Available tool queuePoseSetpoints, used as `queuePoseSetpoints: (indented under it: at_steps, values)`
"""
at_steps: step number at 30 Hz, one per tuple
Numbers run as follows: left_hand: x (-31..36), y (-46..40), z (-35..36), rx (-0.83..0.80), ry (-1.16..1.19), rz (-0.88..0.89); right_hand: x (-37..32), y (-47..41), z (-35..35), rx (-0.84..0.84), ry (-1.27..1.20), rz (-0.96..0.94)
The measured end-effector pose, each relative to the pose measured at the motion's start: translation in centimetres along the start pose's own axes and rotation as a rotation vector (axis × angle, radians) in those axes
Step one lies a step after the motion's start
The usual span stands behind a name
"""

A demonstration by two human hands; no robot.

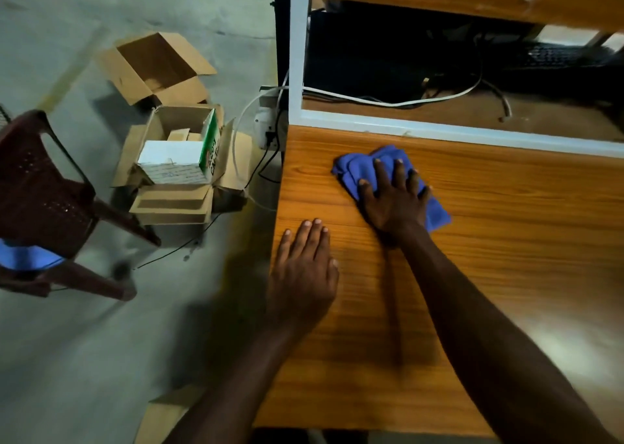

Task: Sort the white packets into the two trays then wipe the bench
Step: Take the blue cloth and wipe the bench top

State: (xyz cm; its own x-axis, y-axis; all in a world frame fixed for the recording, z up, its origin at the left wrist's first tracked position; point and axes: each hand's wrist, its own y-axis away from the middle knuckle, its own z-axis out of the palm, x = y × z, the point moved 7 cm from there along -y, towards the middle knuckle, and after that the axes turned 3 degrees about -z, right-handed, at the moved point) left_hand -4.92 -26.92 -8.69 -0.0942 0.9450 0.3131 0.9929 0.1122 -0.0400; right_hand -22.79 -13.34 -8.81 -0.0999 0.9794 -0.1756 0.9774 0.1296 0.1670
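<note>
A crumpled blue cloth (358, 166) lies on the wooden bench (506, 224) near its far left corner. My right hand (393, 197) presses flat on the cloth with fingers spread and straight. Flat on the bare wood near the bench's left edge rests my left hand (304, 268), fingers straight, holding nothing. No white packets or trays show on the bench.
A white frame (439, 127) borders the bench's far side, with cables and a dark keyboard (560, 55) behind it. On the floor to the left stand open cardboard boxes (175, 160) and a dark red plastic chair (44, 200). A power strip (266, 122) hangs by the corner.
</note>
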Motion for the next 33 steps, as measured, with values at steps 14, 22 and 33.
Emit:
queuePoseSetpoints:
  at_steps: [14,22,33]
  values:
    - [0.3,0.2,0.7,-0.066,-0.108,0.013,9.3,16.9,1.5,0.09,0.042,0.2]
    - [0.4,0.0,0.6,-0.009,-0.099,0.04,11.7,17.5,1.2,0.024,0.053,0.013]
    - [3.5,-0.4,0.6,-0.025,-0.096,0.018,17.5,20.3,0.5,0.033,0.03,0.051]
